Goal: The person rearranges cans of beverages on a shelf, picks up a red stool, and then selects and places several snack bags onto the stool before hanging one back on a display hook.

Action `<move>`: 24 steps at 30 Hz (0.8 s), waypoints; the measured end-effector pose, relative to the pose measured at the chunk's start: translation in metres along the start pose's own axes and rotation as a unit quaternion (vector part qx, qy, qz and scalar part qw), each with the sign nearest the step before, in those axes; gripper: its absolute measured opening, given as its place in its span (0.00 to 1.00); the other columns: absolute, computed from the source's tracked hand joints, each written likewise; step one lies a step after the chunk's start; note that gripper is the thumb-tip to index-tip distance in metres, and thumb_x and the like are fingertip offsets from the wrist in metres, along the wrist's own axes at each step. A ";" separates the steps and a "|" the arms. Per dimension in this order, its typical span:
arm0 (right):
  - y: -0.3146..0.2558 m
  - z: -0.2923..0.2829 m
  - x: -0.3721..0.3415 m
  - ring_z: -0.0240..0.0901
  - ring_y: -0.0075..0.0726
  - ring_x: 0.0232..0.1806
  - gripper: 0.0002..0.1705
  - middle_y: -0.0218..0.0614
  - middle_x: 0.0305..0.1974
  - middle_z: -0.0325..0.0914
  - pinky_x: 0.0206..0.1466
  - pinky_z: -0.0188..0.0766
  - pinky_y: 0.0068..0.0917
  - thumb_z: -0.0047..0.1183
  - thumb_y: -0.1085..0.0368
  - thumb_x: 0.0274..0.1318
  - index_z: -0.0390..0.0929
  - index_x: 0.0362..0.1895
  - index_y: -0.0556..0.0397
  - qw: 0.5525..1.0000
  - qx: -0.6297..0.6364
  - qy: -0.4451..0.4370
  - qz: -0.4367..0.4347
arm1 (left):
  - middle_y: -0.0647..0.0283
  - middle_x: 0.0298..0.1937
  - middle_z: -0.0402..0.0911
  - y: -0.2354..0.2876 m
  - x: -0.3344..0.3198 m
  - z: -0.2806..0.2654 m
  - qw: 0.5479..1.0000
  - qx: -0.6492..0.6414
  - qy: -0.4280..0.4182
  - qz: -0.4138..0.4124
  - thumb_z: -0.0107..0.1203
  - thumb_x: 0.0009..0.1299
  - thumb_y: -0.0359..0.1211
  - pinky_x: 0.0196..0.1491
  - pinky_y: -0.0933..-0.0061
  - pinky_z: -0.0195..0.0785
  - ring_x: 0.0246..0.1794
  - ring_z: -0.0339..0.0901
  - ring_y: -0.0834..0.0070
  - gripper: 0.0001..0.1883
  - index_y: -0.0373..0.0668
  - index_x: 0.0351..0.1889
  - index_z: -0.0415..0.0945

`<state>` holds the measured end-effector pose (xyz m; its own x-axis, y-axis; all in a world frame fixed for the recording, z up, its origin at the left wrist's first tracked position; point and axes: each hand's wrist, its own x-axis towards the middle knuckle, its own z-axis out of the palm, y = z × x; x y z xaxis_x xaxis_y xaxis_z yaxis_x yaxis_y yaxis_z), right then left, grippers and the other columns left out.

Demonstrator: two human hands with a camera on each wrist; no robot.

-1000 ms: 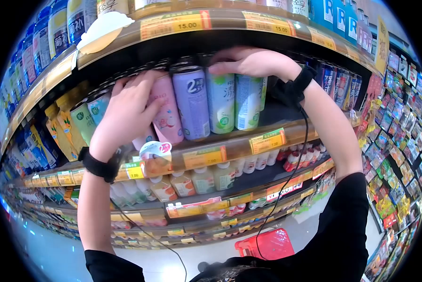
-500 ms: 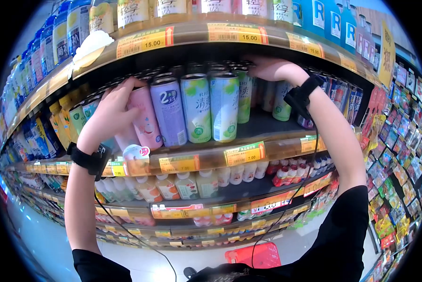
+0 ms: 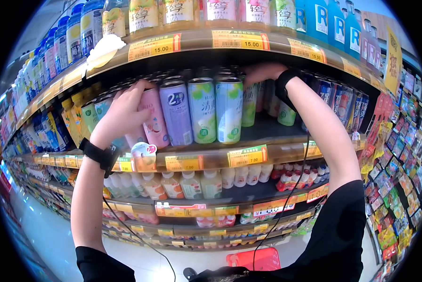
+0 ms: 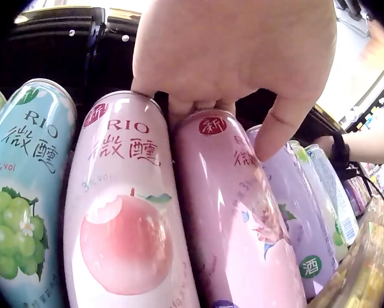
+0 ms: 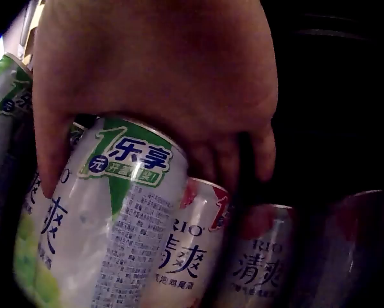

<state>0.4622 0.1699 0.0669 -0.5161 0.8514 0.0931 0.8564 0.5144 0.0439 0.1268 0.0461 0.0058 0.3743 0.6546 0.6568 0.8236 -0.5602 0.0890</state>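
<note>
L: pink can [image 4: 237, 205] upright on the shelf [image 3: 270, 129], between peach-print can [image 4: 124, 205] & purple can [image 3: 177, 115]. Prob. stiff, slick metal, fairly heavy if full, may dent; best hold approx. round the upper body, below rim. L hand [image 3: 124, 110] grips its top from above, thumb on near side, fingers going behind. Next, two green-print cans, front row. R: white-and-green can [image 5: 124, 218], prob. handles same; R hand [image 5: 153, 70] straddles its top, thumb L, fingers partly hidden behind, apparently gripping.
</note>
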 end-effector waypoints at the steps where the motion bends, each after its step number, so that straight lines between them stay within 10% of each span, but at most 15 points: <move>1: 0.004 0.003 0.006 0.66 0.44 0.61 0.43 0.46 0.61 0.69 0.65 0.59 0.31 0.60 0.52 0.43 0.64 0.66 0.50 1.000 -0.012 0.000 0.006 | 0.53 0.30 0.72 0.000 0.000 0.000 1.000 0.003 0.000 0.001 0.49 0.56 0.26 0.22 0.70 0.69 0.23 0.72 0.68 0.25 0.37 0.55 0.66; 6: 0.024 0.012 0.004 0.74 0.33 0.47 0.30 0.37 0.49 0.79 0.50 0.70 0.29 0.62 0.44 0.39 0.81 0.46 0.47 0.983 0.136 0.110 -0.052 | 0.53 0.29 0.72 -0.004 0.001 0.002 1.000 0.003 0.000 0.001 0.49 0.56 0.26 0.22 0.70 0.69 0.22 0.73 0.68 0.25 0.37 0.56 0.65; 11: 0.037 0.011 0.014 0.71 0.27 0.48 0.32 0.36 0.48 0.78 0.50 0.68 0.28 0.59 0.41 0.42 0.78 0.50 0.45 0.956 0.269 0.118 0.010 | 0.50 0.45 0.77 0.002 0.000 -0.003 0.998 0.027 -0.034 -0.052 0.53 0.58 0.35 0.61 0.58 0.53 0.54 0.70 0.53 0.25 0.45 0.56 0.66; 14: 0.020 0.008 0.007 0.70 0.32 0.51 0.32 0.38 0.51 0.76 0.54 0.67 0.31 0.56 0.43 0.47 0.76 0.53 0.47 0.961 0.220 0.167 0.012 | 0.51 0.46 0.77 0.002 0.000 -0.002 0.997 0.036 -0.031 -0.055 0.53 0.58 0.36 0.62 0.58 0.52 0.54 0.69 0.52 0.25 0.45 0.55 0.67; 19: 0.016 0.015 0.017 0.69 0.42 0.55 0.29 0.44 0.54 0.74 0.61 0.62 0.37 0.49 0.47 0.55 0.73 0.56 0.50 0.970 0.088 0.225 -0.038 | 0.51 0.47 0.77 0.003 -0.001 0.000 0.998 0.043 -0.014 -0.047 0.53 0.58 0.37 0.63 0.57 0.52 0.54 0.69 0.51 0.25 0.45 0.55 0.68; 24: 0.037 0.017 0.029 0.66 0.44 0.60 0.32 0.43 0.60 0.71 0.65 0.58 0.37 0.43 0.42 0.59 0.71 0.60 0.47 0.982 0.079 0.166 -0.037 | 0.53 0.30 0.71 -0.004 -0.002 0.005 0.999 0.036 0.022 0.015 0.53 0.57 0.31 0.26 0.68 0.69 0.24 0.71 0.65 0.25 0.38 0.55 0.66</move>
<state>0.4789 0.2154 0.0543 -0.5224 0.7444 0.4159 0.7910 0.6052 -0.0896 0.1249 0.0504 0.0003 0.3811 0.6143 0.6909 0.8412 -0.5404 0.0165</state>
